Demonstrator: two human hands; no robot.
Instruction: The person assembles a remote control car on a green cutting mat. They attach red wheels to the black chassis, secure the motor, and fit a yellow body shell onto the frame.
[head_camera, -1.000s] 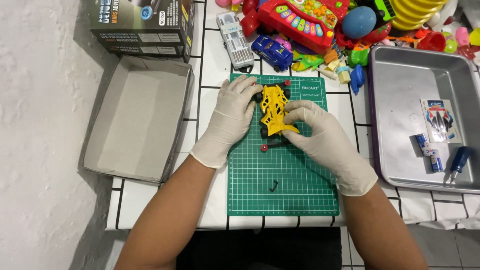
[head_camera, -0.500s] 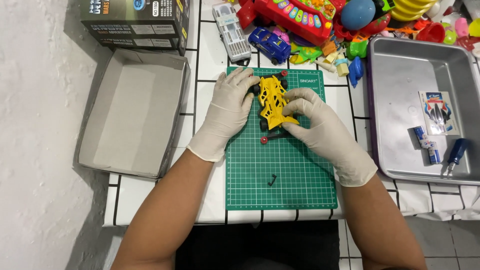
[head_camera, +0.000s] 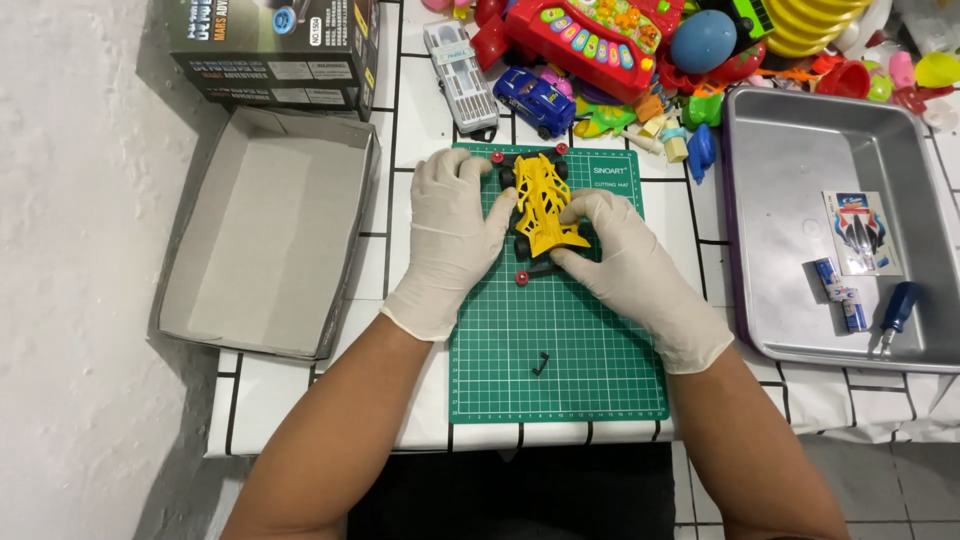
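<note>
A yellow toy race car (head_camera: 543, 203) with black wheels and small red rollers lies on a green cutting mat (head_camera: 555, 350). My left hand (head_camera: 452, 235), in a white glove, grips the car's left side. My gloved right hand (head_camera: 630, 265) holds its right and rear side. A small black part (head_camera: 541, 363) lies loose on the mat, nearer to me and apart from both hands.
An open grey cardboard box tray (head_camera: 265, 230) sits left, its printed lid (head_camera: 275, 45) behind it. A metal tray (head_camera: 790, 190) at right holds a sticker sheet (head_camera: 860, 233), batteries (head_camera: 838, 295) and a blue-handled screwdriver (head_camera: 895, 315). Colourful toys (head_camera: 600, 50) crowd the far edge.
Both hands stay on the yellow car; they and the car sit slightly farther up the mat than one second ago. The view has shifted a little.
</note>
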